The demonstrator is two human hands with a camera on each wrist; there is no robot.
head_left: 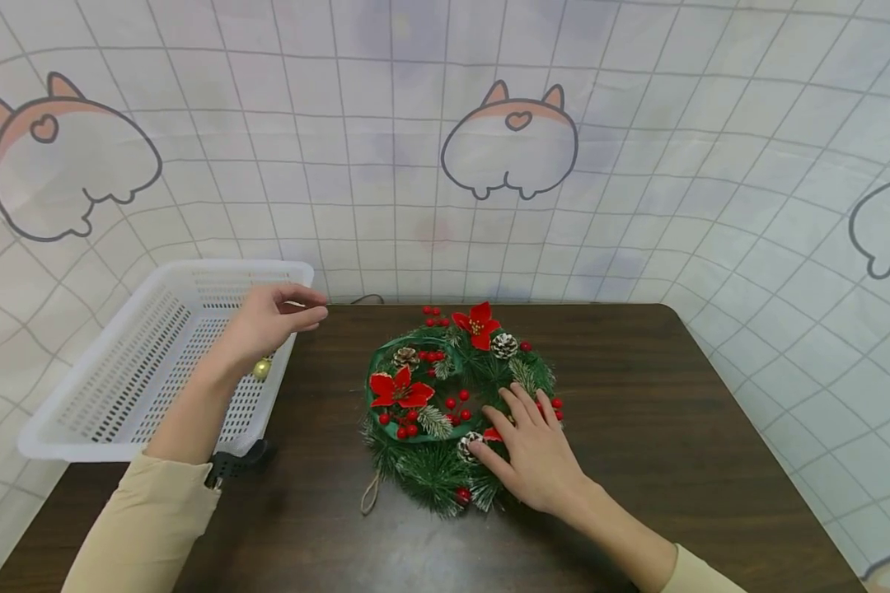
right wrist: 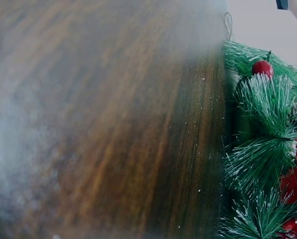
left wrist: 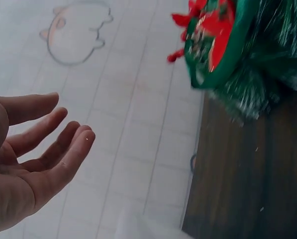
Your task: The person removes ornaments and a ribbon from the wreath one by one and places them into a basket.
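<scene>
A green Christmas wreath (head_left: 433, 486) lies on the table, trimmed with red poinsettias, red berries and frosted pinecones. A loop of green ribbon (head_left: 374, 371) lies over its left part, and a twine loop (head_left: 370, 496) sticks out at the near left. My right hand (head_left: 537, 457) rests on the wreath's right side with fingers spread; the right wrist view has only frosted needles (right wrist: 262, 144) and berries at its edge. Held over the basket's right rim, my left hand (head_left: 267, 321) has nothing in its loosely bent fingers, as the left wrist view confirms.
A white perforated plastic basket (head_left: 81, 449) stands at the left of the dark wooden table (head_left: 638, 371). Inside the basket, by its right wall, is a small gold ball (head_left: 262, 368). A cloth with a grid pattern (head_left: 386, 231) hangs behind the table.
</scene>
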